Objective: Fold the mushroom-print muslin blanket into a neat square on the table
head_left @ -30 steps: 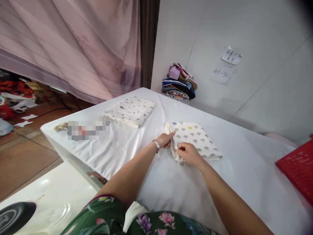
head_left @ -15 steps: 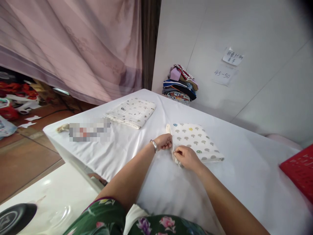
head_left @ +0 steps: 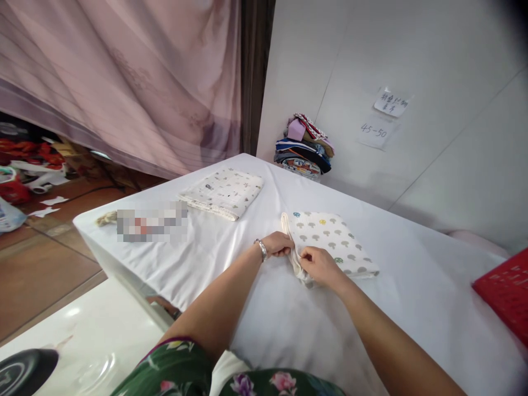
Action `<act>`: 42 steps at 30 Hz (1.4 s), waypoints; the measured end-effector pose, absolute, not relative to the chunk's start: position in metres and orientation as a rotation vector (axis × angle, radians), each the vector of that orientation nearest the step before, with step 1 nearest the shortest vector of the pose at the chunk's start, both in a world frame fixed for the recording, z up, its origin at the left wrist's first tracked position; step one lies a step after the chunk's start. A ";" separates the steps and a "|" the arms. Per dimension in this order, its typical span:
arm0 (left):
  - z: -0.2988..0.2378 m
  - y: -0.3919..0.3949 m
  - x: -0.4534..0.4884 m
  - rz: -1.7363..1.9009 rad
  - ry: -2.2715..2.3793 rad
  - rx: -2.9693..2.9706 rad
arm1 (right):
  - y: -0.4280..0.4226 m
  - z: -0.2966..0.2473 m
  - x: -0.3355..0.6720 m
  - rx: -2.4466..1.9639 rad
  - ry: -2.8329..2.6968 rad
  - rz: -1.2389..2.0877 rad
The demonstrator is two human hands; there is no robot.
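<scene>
A folded white cloth (head_left: 330, 236) printed with grey mushroom-like shapes and a few coloured ones lies on the white-covered table (head_left: 416, 297). My left hand (head_left: 278, 243), a silver bracelet at its wrist, has its fingers closed on the cloth's left folded edge. Closer to me along that same edge, my right hand (head_left: 320, 265) pinches the layers, which bunch slightly at the near corner. Beyond and to the left rests a second folded white cloth (head_left: 226, 190) with small scattered prints, touched by neither hand.
A blurred-out object (head_left: 144, 223) lies at the table's left end. By the wall stands a stack of folded textiles (head_left: 303, 146). A red perforated basket (head_left: 507, 291) is at the right edge. Below left, a white surface (head_left: 111, 319) carries a dark round object (head_left: 27, 371).
Both hands have shifted slightly towards me along the cloth's left edge, keeping hold of it. The near corner looks a little more bunched. The camera view has tilted slightly.
</scene>
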State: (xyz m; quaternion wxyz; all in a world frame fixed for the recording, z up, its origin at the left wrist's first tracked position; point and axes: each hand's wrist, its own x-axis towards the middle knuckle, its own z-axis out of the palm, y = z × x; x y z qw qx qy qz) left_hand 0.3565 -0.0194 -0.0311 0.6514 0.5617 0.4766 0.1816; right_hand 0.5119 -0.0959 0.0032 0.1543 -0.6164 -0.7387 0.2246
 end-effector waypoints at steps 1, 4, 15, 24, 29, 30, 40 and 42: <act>-0.031 -0.019 0.357 0.415 1.096 1.282 | -0.094 0.005 0.509 -1.816 -2.133 0.601; -0.030 -0.019 0.359 0.415 1.119 1.291 | -0.087 0.008 0.500 -1.950 -2.184 0.441; -0.026 -0.022 0.359 0.441 1.145 1.239 | -0.066 0.001 0.510 -1.832 -2.093 0.464; -0.028 -0.020 0.362 0.570 1.151 1.159 | -0.068 0.001 0.502 -1.855 -2.132 0.401; -0.028 -0.021 0.362 0.584 1.142 1.152 | -0.069 0.002 0.497 -1.943 -2.172 0.357; -0.028 -0.021 0.362 0.588 1.139 1.149 | -0.069 0.002 0.496 -1.952 -2.173 0.352; -0.030 -0.019 0.357 0.598 1.137 1.147 | -0.061 -0.010 0.517 -1.638 -1.814 1.012; -0.032 -0.018 0.359 0.644 1.158 1.155 | -0.061 -0.010 0.521 -1.501 -1.621 1.248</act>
